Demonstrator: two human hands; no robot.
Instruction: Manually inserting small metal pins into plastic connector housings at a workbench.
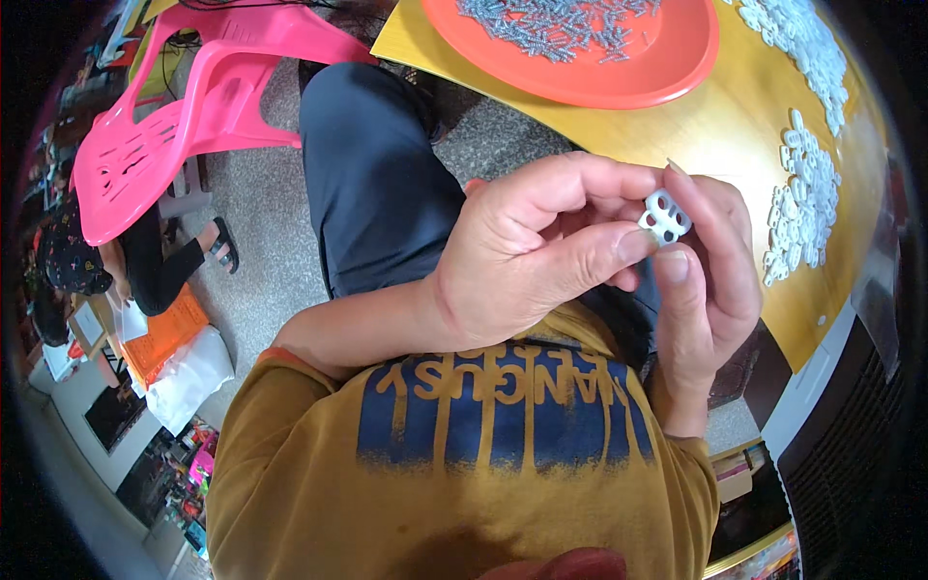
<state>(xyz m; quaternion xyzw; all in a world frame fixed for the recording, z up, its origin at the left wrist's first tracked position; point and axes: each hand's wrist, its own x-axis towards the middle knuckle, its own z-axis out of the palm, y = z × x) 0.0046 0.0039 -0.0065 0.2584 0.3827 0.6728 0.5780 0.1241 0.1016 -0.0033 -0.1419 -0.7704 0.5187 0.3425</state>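
1. Head camera, and all eyes go to the small white plastic piece (665, 217), up in the fingers, beside the near edge of the yellow tabletop (715, 135)!
2. It's the left hand (532, 237) doing the holding: its grip is closed on the piece, thumb at the lower left, forefinger arching over the top.
3. Over on the other side, the right hand (720, 266) closes in tight, forefinger along the piece's right edge, thumb tip just below; whether that grip pinches too, I can't tell.
4. Look at the piece itself: tilted, rounded at the corners, several oval openings facing the camera.
5. Up on the tabletop sits a round orange-red tray (667, 82), loaded with small grey metal parts (556, 34), jumbled together.
6. Right of the hands, a heap of white pieces (807, 208), and a second heap (802, 48) beyond it near the far edge; one loose white bit (822, 320) lies apart, close to the corner.
7. Out to the left, a pink plastic chair (135, 174) stands on the speckled floor (256, 251), with another person's sandalled foot (227, 246) near a white bag (193, 377).
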